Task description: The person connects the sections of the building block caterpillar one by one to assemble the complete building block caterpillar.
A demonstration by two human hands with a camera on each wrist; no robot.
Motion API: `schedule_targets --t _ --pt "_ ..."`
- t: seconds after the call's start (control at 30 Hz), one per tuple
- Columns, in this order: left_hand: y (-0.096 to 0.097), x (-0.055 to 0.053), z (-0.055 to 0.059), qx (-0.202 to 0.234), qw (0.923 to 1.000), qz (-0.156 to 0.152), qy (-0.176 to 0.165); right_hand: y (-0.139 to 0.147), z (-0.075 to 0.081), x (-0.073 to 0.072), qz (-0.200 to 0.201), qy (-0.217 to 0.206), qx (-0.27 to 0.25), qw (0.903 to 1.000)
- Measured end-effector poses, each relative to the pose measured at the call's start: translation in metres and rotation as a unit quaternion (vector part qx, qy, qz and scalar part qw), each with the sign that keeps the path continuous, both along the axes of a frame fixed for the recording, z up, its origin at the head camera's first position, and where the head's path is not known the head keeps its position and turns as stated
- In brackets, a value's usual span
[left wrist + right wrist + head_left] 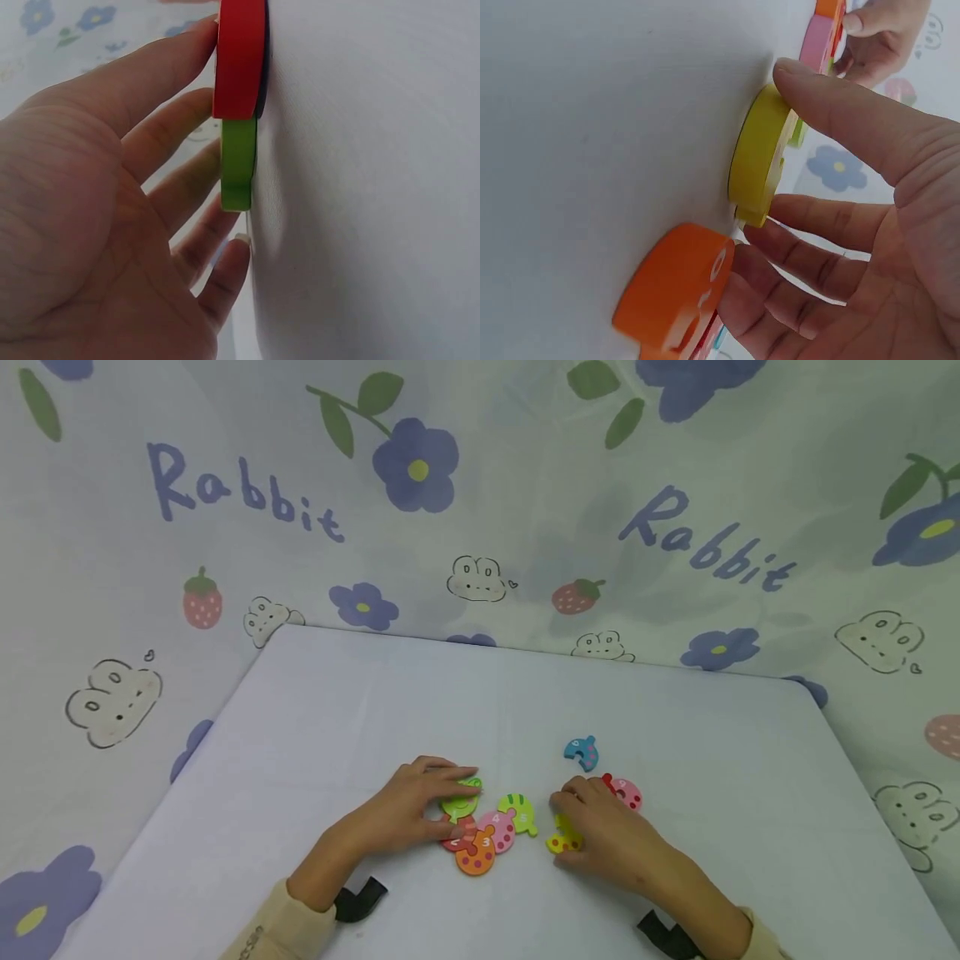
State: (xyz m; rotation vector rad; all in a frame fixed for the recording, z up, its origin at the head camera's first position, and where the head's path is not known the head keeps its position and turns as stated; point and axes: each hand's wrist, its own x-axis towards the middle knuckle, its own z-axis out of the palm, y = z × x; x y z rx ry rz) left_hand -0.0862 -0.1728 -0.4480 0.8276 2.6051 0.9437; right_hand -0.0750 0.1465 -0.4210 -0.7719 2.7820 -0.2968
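Flat wooden number puzzle pieces lie on the white table. My left hand [412,802] rests on a joined group, its thumb on the red piece [241,60] and its fingers over the green face piece [463,802]. An orange 3 piece [476,858], a pink 4 piece [498,832] and a light green 5 piece [517,814] continue that curved chain. My right hand [603,827] pinches a yellow dotted piece [759,154] between thumb and fingers, just right of the green piece. An orange piece [676,289] lies by its other fingers, hidden in the head view.
A blue piece [582,752] lies beyond my right hand. A pink 9 piece [628,793] with a red part beside it shows past the knuckles. Black straps [360,900] hang near the wrists. Behind the table's far edge stands a rabbit-print cloth [480,527].
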Motion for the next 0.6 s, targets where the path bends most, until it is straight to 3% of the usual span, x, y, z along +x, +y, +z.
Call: schedule_targets --t 0.6 --pt "-0.003 0.0 -0.003 0.008 1.0 -0.004 0.005 0.025 -0.001 0.001 0.018 0.031 0.007 0.9994"
